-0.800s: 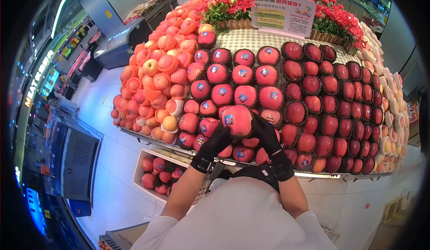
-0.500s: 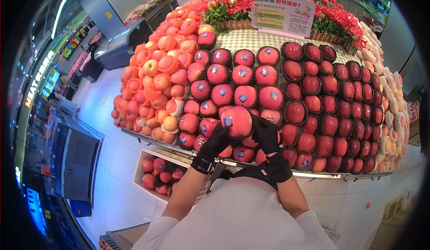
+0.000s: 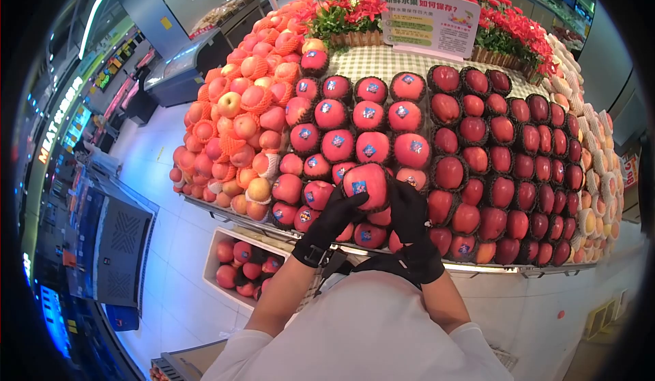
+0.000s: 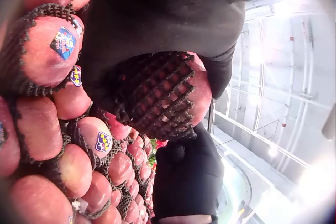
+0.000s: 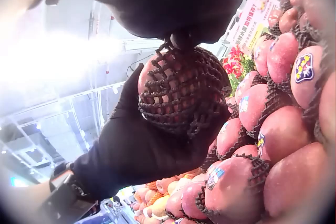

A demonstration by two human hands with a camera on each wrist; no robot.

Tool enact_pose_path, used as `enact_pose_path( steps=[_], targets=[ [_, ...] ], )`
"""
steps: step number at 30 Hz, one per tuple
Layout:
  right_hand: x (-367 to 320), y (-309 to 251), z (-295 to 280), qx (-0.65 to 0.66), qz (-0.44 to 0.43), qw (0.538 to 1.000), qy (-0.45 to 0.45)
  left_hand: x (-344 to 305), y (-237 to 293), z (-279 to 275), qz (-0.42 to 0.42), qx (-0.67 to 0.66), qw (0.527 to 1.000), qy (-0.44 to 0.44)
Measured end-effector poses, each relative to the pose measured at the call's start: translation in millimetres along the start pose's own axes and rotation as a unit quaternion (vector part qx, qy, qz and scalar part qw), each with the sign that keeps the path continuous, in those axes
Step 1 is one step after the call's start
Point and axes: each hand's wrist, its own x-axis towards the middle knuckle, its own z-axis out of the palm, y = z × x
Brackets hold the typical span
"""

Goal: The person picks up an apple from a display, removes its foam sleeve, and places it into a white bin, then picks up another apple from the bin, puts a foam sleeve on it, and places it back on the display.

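A large red apple (image 3: pixel 366 184) with a blue sticker is held up over the front rows of the display. My black-gloved left hand (image 3: pixel 336 217) grips it from the left, the thumb lying across its face beside the sticker. A black foam net (image 4: pixel 157 95) wraps the apple's underside, and bare red skin shows past its rim in the left wrist view. At the apple's right side, my black-gloved right hand (image 3: pixel 409 216) has its fingers bent in; in the right wrist view its fingertips (image 5: pixel 181 40) pinch the net's edge.
Rows of netted apples (image 3: pixel 372 147) with stickers lie just beneath, darker red apples (image 3: pixel 474 159) to the right. Orange-netted fruit (image 3: pixel 239 118) is piled left. A white crate (image 3: pixel 211 276) of apples stands below. A sign (image 3: pixel 431 20) and red flowers stand behind.
The apple has turned and shifted slightly right and down. My left thumb has come over its front, and my right hand's fingers have curled in closer at its right side.
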Motion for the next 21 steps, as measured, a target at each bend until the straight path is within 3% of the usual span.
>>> enact_pose_path(
  steps=[2, 5, 8, 11, 14, 17, 21],
  targets=[
    [0, -1, -1, 0.005, -0.007, 1.000, 0.003, -1, 1, -2, -0.014, 0.031, 0.999, 0.018],
    [7, -13, -4, 0.021, 0.072, 0.997, 0.002, -5, 7, 6, 0.116, 0.164, 0.980, -0.001],
    [17, -5, -6, -0.063, 0.013, 0.998, -0.012, -11, 12, 17, 0.122, 0.174, 0.977, -0.025],
    [21, 30, -10, 0.011, 0.039, 0.998, -0.046, -10, 12, 12, 0.125, 0.210, 0.969, -0.022],
    [20, 21, -12, 0.033, 0.040, 0.998, -0.046, -13, 19, 20, 0.134, 0.231, 0.963, -0.025],
    [19, 17, -7, -0.029, -0.002, 0.999, -0.013, -12, 13, 19, 0.100, 0.214, 0.972, 0.002],
    [19, -1, -10, -0.054, -0.059, 0.997, -0.015, -9, 11, 20, 0.036, 0.090, 0.995, -0.001]
  ],
)
